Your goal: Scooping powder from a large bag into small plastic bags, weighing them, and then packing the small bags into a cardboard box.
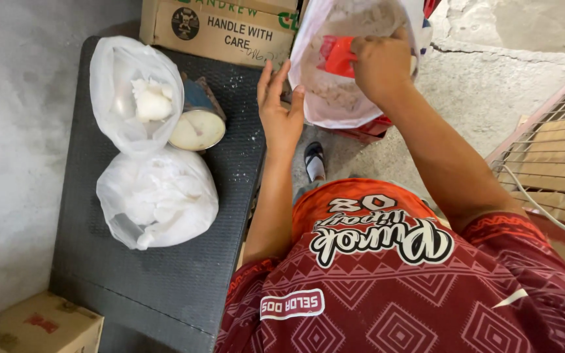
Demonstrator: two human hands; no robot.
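Looking down from the head camera, I find my right hand (379,65) closed on a red scoop (339,56) plunged inside a large white plastic bag (335,108) of pale powder, while my left hand (280,108) lies open, fingers straight, its palm pressed against the bag's near side to steady the mouth. The bag stands just beyond the far right corner of the dark textured worktop (165,281), above a red container (367,131) that shows only as a strip beneath it. I judge the step in hand to be scooping: the scoop is buried in the powder and not yet lifted. The next move, as I read it, calls for raising the scoop level through the mouth without catching the thin plastic, the left hand keeping the opening wide. On the worktop, well apart from the hands, stand two smaller clear bags: an open one (132,98) holding a white lump, and a knotted, filled one (158,199) touching it below. A round tin (197,124) lies tilted on its side between the open bag and the scattered white grains. A printed cardboard box (217,29) closes the far edge; another box corner (34,323) sits at lower left, and a wire rack (557,150) at right.
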